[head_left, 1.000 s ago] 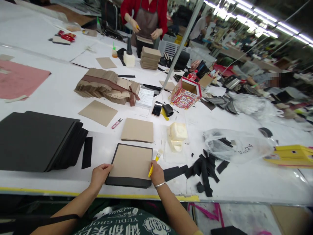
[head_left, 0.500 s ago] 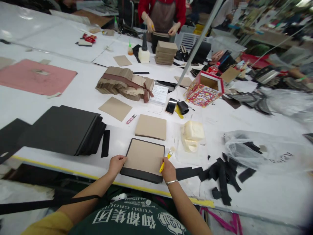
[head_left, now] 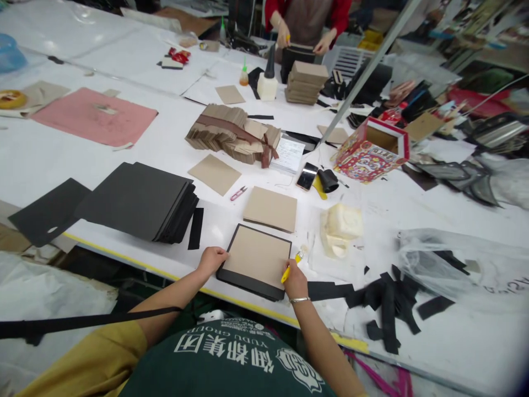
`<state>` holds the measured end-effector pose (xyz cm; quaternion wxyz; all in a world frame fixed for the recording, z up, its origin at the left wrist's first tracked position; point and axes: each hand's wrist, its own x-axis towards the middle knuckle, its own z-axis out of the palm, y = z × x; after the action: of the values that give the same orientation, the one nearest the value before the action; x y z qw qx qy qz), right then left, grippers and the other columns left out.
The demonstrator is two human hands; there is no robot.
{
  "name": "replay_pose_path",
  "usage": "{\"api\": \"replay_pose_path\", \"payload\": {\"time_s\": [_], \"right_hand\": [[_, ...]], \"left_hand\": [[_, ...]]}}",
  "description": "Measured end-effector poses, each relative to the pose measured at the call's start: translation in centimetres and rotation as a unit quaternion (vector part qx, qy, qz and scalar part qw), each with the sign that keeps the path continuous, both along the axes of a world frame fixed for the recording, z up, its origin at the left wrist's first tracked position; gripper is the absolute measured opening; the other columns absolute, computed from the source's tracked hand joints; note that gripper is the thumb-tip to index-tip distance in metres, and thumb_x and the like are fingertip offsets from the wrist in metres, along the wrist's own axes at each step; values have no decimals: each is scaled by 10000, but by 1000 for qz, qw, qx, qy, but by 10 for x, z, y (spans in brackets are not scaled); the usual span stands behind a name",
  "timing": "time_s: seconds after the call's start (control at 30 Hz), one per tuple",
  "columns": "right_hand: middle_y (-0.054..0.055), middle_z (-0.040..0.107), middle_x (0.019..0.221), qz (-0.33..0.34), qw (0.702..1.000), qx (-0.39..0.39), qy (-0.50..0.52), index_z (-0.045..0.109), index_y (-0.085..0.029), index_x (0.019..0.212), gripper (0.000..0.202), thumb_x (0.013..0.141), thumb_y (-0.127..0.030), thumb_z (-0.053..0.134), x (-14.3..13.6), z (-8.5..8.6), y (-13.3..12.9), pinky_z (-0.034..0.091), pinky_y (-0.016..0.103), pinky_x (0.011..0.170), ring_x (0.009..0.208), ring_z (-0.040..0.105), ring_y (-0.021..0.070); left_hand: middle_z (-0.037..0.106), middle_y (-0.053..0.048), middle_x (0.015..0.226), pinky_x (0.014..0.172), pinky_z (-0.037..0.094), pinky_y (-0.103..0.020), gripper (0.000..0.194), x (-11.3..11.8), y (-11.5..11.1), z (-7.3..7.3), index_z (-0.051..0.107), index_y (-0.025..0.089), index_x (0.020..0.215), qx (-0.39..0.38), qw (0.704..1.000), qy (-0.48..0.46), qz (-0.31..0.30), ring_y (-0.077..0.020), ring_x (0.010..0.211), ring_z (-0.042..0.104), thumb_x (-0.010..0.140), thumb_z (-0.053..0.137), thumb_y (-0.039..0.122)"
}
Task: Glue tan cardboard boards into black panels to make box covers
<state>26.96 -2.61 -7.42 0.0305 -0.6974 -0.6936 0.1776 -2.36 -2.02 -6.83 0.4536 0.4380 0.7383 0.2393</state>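
Observation:
A beige board (head_left: pixel 259 255) lies on a stack of black sheets (head_left: pixel 252 287) at the table's front edge, with a black border showing around it. My left hand (head_left: pixel 212 260) pinches the left edge of this board and sheet. At the right edge, my right hand (head_left: pixel 295 279) has its fingers wrapped round a yellow-handled brush (head_left: pixel 286 274), its bristles pointing up and away. Just behind the board sits a stack of beige boards (head_left: pixel 270 209). To the right stands a cream glue container (head_left: pixel 342 227).
Black sheets (head_left: pixel 138 199) are piled at the left, black strips (head_left: pixel 388 303) scattered at the right. Behind are scissors (head_left: pixel 238 193), a phone (head_left: pixel 307 176), a red patterned box (head_left: pixel 370 154) and a slanting metal pole (head_left: pixel 367 71). Across the table a person's hands (head_left: pixel 283 34) hold dark pieces.
The camera view has shifted, so the table's items appear further right. Both my hands keep their places at the board's edges, and the brush is still in my right hand.

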Motion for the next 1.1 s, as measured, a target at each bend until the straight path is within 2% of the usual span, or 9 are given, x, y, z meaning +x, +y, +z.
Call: {"api": "replay_pose_path", "payload": {"time_s": [0.4,0.5,0.57,0.7,0.77,0.87,0.93,1.0,1.1], "right_hand": [[17,581,688,7,1000,1,2,480,-165,910,110,871,-204,385,-1,7,-2,289,215,526,606,536,122],[35,591,692,2,999,-28,-30,472,-162,935,108,870,-215,404,-3,14,-1,298,221,518,613,553,136],[52,591,701,-11,997,-49,-64,463,-160,956,140,865,-261,430,-1,24,3,313,228,515,612,560,153],[95,586,793,-29,994,3,-101,461,-159,986,278,808,-363,526,4,40,12,391,265,595,737,565,205],[126,577,930,21,994,79,-68,466,-153,1016,266,811,-314,521,0,36,18,418,298,703,867,540,220],[152,508,1139,125,978,168,9,474,-133,1047,241,818,-204,480,-16,15,25,396,331,851,1043,464,225],[157,492,1172,162,968,186,41,502,-124,1003,197,813,-166,470,-25,0,28,379,347,895,1093,434,228],[160,519,1133,175,968,176,49,528,-124,959,161,814,-177,481,-27,-4,30,385,359,893,1080,451,233],[130,590,980,140,977,141,71,526,-131,1035,252,833,-277,487,-23,19,33,432,332,808,933,541,213]], "left_hand": [[645,-14,594,576,385,-239,260,1,1,-4,639,175,602,-16,998,62,-29,-191,635,592,622,572,425],[637,-10,600,569,379,-240,252,0,2,-1,617,187,615,-30,991,108,-75,-186,629,589,660,548,426],[647,-29,684,606,389,-255,239,2,2,7,621,189,693,6,970,195,-145,-193,677,591,709,506,397],[614,-106,1009,821,378,-362,295,18,4,25,591,185,1017,199,875,353,-266,-253,961,541,774,448,272],[551,-106,1169,945,304,-391,357,31,7,25,538,196,1136,286,832,347,-326,-247,1109,461,802,420,242],[437,-82,1321,1047,165,-393,439,49,17,10,457,203,1241,346,780,302,-424,-224,1243,325,825,418,337],[387,-79,1363,1062,110,-412,529,54,23,-3,408,203,1285,343,766,289,-461,-228,1274,271,815,416,446],[355,-78,1384,1065,79,-428,583,54,27,-13,371,206,1310,334,764,289,-470,-233,1287,243,811,393,505],[340,-77,1393,1062,62,-453,564,52,23,-14,381,215,1304,330,765,295,-468,-245,1290,231,821,380,508]]}}
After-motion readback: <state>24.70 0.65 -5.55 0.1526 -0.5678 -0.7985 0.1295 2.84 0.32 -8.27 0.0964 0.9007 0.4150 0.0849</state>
